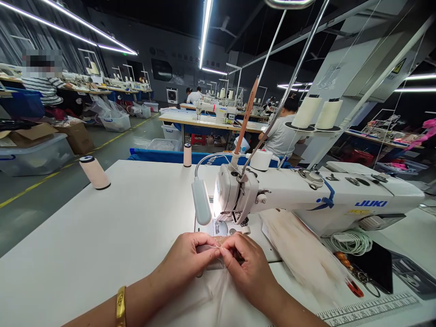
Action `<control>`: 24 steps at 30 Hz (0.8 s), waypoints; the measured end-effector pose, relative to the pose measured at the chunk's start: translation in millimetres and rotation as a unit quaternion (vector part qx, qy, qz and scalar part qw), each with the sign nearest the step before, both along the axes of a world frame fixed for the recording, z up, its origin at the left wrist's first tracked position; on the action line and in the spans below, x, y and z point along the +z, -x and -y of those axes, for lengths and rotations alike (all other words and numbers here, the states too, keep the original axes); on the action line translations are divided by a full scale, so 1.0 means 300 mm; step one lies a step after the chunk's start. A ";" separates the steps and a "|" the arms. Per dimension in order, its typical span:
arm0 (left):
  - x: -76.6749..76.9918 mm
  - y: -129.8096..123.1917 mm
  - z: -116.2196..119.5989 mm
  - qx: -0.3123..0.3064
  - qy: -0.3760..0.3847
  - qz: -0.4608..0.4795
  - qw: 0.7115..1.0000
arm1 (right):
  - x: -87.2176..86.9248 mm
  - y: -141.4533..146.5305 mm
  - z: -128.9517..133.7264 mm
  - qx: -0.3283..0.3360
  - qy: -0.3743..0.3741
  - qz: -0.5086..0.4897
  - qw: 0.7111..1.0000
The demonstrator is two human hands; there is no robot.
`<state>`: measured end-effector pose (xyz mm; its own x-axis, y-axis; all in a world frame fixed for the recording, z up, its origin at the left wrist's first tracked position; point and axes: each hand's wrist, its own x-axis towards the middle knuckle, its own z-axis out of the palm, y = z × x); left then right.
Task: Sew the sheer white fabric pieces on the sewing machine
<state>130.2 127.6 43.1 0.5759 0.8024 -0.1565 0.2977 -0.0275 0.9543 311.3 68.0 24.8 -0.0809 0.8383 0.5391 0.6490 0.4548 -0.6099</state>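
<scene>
My left hand (192, 254) and my right hand (248, 261) meet just in front of the sewing machine's needle area. Thumbs and forefingers of both are pinched on a thin, sheer pale fabric (218, 290), which hangs down toward the table's front edge. A small beige part of it (220, 240) shows between the fingertips and the presser foot. The white sewing machine (286, 195) stands right behind, its head lit by a small grey lamp (201, 202). Whether the fabric lies under the foot, I cannot tell.
Right of my hands lie a beige fabric bundle (303, 250), a coiled white cable (352, 240), a black phone (373, 265), keys and a printed ruler (371, 311). Pale thread cones (95, 173) stand on the white table's far left. Other people sit at machines beyond.
</scene>
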 end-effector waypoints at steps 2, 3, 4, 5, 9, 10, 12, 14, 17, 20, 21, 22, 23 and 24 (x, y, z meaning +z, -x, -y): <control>-0.002 0.001 0.000 0.003 -0.002 0.000 1.000 | -0.001 0.000 0.000 -0.001 0.002 0.002 1.000; -0.001 0.001 0.000 0.005 -0.002 0.001 1.000 | -0.002 0.001 0.000 -0.001 0.004 0.003 1.000; 0.000 0.002 0.001 0.007 -0.001 0.003 1.000 | -0.002 0.001 0.000 -0.001 0.007 0.003 1.000; 0.001 0.002 0.003 0.009 -0.003 0.004 1.000 | -0.002 0.002 0.001 -0.001 0.009 0.003 1.000; 0.005 0.006 0.007 0.012 -0.013 0.007 1.000 | -0.003 0.004 0.003 -0.006 0.008 0.006 1.000; 0.004 0.006 0.007 0.012 -0.016 0.009 1.000 | -0.003 0.004 0.003 -0.006 0.007 0.007 1.000; 0.000 0.007 0.006 0.006 -0.016 0.013 1.000 | -0.004 0.004 0.003 -0.006 0.004 0.009 1.000; -0.003 0.007 0.004 0.002 -0.014 0.016 1.000 | -0.005 0.004 0.002 -0.007 0.001 0.012 1.000; -0.002 0.006 0.005 0.000 -0.016 0.017 1.000 | -0.008 0.002 0.000 -0.008 -0.001 0.013 1.000; 0.003 0.005 0.008 -0.002 -0.018 0.027 0.999 | -0.013 0.001 -0.003 -0.009 0.000 0.012 1.000; 0.005 0.004 0.008 -0.003 -0.017 0.031 0.999 | -0.014 0.001 -0.003 -0.010 0.000 0.011 1.000; 0.007 0.004 0.008 -0.005 -0.018 0.032 0.999 | -0.015 0.001 -0.003 -0.012 0.001 0.011 1.000; 0.009 0.003 0.008 -0.006 -0.019 0.034 0.999 | -0.016 0.001 -0.002 -0.012 0.002 0.010 1.000; 0.010 0.002 0.008 -0.008 -0.022 0.034 0.999 | -0.016 0.002 -0.002 -0.011 0.001 0.010 1.000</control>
<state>129.4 125.2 46.0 0.5965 0.7985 -0.0814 0.2308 -0.0735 0.9702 310.9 68.5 19.8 -0.0731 0.8407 0.5365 0.6715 0.4392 -0.5968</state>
